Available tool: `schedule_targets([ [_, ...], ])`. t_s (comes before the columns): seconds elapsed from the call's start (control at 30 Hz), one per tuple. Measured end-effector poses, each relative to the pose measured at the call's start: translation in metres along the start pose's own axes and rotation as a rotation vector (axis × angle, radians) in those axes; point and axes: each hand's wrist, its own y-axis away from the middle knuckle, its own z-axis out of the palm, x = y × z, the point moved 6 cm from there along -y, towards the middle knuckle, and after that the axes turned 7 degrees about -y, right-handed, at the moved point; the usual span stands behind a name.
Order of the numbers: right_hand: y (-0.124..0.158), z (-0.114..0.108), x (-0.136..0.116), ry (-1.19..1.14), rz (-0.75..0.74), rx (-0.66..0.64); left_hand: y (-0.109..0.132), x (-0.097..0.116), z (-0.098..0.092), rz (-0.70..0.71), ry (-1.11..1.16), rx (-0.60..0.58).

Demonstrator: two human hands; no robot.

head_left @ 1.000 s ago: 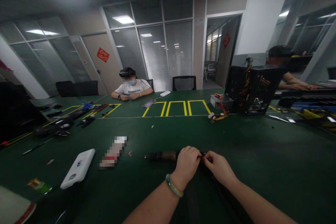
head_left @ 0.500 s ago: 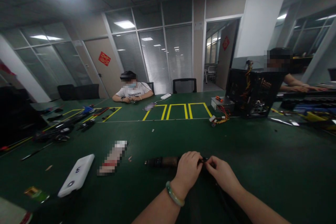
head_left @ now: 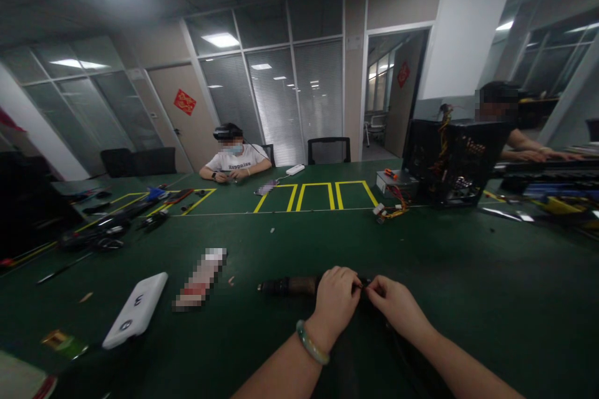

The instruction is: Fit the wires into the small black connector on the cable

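A dark, thick rod-shaped device (head_left: 299, 285) with a brownish middle and a narrow stepped tip lies on the green table in front of me, its tip to the left. My left hand (head_left: 339, 296) is closed over its right part, with a green bangle (head_left: 311, 343) on the wrist. My right hand (head_left: 395, 305) pinches with thumb and forefinger beside the left fingertips, at a small dark part (head_left: 364, 282) near the device's right end. Just what is pinched there is too dark to make out. Dim dark lengths run down from the device between my forearms.
To the left lie a white power bank (head_left: 135, 312), a blurred-out flat item (head_left: 201, 280) and a green-and-gold object (head_left: 63, 344). Tools (head_left: 107, 227) crowd the far left. A computer case (head_left: 452, 165) and power supply (head_left: 395, 184) stand far right. Two people sit beyond.
My hands stay almost in place at the device's right end, with slight finger movement. The view has shifted a little. The person opposite has moved their hands slightly.
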Motion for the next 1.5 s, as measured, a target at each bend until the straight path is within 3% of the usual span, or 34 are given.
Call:
schedule_targets([
  [0.8,-0.001,-0.001,-0.005,-0.027,-0.033,-0.077,0.003,0.001,-0.003,0.02,0.018,-0.027],
  [1.5,-0.001,-0.004,-0.009,0.016,-0.066,-0.034,0.002,0.0,0.0,0.051,0.0,-0.011],
])
